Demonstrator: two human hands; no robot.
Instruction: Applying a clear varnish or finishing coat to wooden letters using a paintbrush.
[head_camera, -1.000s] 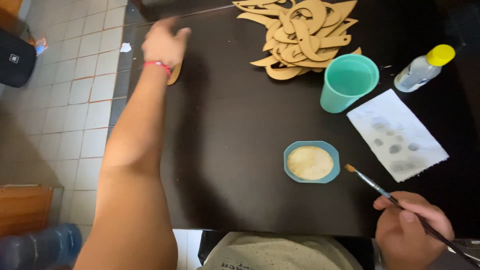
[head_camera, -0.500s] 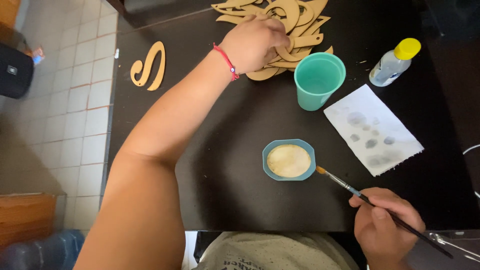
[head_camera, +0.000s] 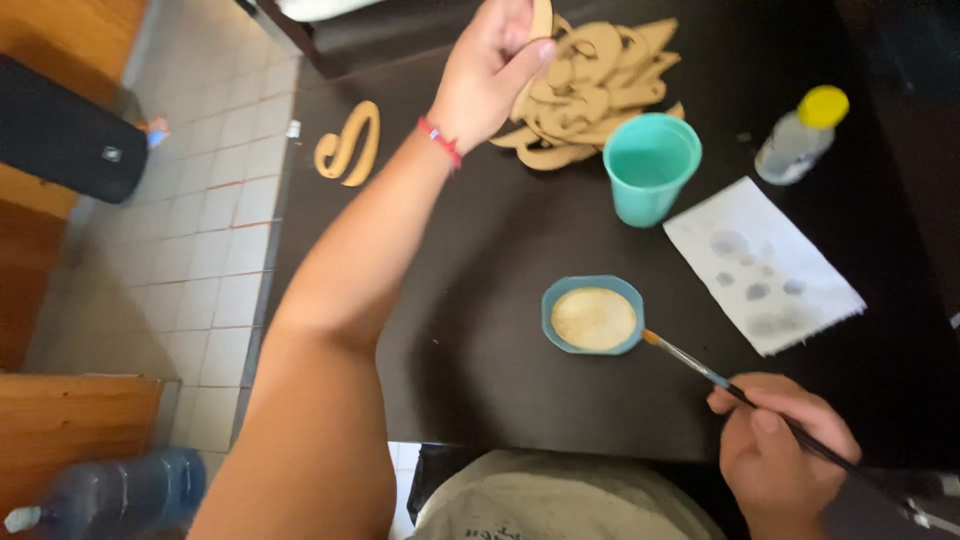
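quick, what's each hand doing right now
Left hand: closed, pinching a tan cutout piece lifted above the cutout pile.
Right hand: closed on a paintbrush, its tip at the small blue dish.

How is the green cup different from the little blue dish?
The green cup is tall and stands near the pile of wooden cutouts; the little blue dish is low and flat, nearer the person. The cup looks plain green inside; the dish holds pale tan paint. The paintbrush in the right hand has its tip at the dish's rim, while nothing touches the cup. Both sit upright on the black table.
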